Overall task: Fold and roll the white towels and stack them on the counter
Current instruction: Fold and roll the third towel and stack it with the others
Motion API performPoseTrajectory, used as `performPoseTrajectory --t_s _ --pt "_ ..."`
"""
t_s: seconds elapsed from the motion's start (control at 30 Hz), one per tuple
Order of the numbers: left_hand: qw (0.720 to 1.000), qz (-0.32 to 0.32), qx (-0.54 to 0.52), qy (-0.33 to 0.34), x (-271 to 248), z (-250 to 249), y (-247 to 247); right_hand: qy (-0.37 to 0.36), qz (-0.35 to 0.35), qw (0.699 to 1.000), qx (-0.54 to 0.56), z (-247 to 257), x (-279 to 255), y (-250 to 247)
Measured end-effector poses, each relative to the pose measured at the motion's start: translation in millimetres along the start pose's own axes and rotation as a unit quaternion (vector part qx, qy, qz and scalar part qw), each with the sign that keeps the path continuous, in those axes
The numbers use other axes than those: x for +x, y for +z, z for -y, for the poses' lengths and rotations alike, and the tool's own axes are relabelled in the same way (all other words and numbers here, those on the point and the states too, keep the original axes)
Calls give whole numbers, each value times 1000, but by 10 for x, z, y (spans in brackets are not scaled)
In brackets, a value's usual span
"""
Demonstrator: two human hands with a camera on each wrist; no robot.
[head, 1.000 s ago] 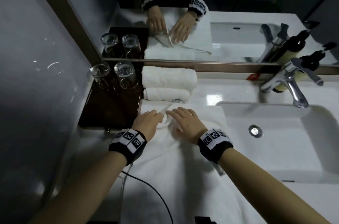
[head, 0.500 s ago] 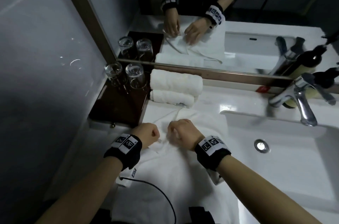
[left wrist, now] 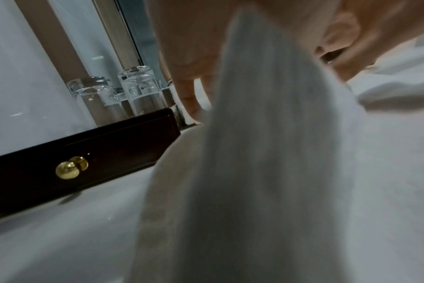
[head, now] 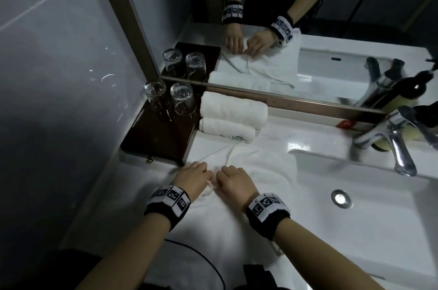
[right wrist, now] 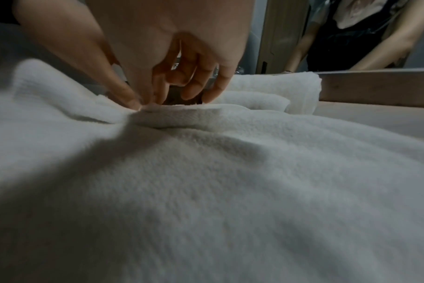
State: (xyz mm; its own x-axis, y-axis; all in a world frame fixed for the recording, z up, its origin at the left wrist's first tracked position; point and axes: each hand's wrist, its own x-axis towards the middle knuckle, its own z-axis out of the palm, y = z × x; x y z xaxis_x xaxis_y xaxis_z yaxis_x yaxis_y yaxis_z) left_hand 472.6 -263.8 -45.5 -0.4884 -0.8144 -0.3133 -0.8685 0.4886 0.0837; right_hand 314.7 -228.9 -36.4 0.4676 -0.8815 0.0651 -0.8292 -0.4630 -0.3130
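Reaching forward side by side, both hands work a white towel (head: 256, 171) spread on the white surface (head: 279, 133) left of the sink (head: 355, 185). The left hand (head: 192, 178) has its fingers curled, pinching a raised fold of the cloth. The right hand (head: 233, 181), knuckles up, pinches a small folded edge between thumb and fingertips (right wrist: 133, 101). Two rolled towels (head: 232, 114) lie stacked against the mirror (head: 308, 28), beside a dark tray (head: 161, 138) holding two upturned glasses (head: 168, 97).
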Motion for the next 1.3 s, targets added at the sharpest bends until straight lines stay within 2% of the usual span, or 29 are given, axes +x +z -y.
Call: performPoseTrajectory --t_s 0.13,0.27,0.33,0.43,0.5,0.63,0.73,0.9,0.97,1.13,1.3 --pt "988 0 -145 -57 23 113 -52 -35 -5 998 56 4 -19 33" --pt "975 11 -176 -135 26 248 -113 -99 49 993 -40 98 81 40" --pt "971 14 -192 -141 6 275 -124 -96 80 991 -50 111 145 43" --pt "972 8 -207 -108 -19 271 -125 -70 185 980 -33 22 198 61" --pt "977 -5 -193 -92 -9 260 -129 -75 189 978 -49 -21 193 66" --pt "984 -23 -147 -102 46 264 -151 -66 135 988 -40 14 145 162" --pt "974 -45 -181 -132 68 330 -214 13 53 998 41 41 187 134" --pt "944 -124 -275 -135 58 515 -466 120 -76 982 128 -3 541 -187" --pt "933 -140 -309 -124 62 562 -550 137 -88 976 142 -36 697 -290" --pt "918 -145 -356 -97 95 539 -594 106 -92 977 161 -33 923 -318" --pt "892 -144 -406 -133 126 483 -567 117 -123 967 191 -19 971 -219"
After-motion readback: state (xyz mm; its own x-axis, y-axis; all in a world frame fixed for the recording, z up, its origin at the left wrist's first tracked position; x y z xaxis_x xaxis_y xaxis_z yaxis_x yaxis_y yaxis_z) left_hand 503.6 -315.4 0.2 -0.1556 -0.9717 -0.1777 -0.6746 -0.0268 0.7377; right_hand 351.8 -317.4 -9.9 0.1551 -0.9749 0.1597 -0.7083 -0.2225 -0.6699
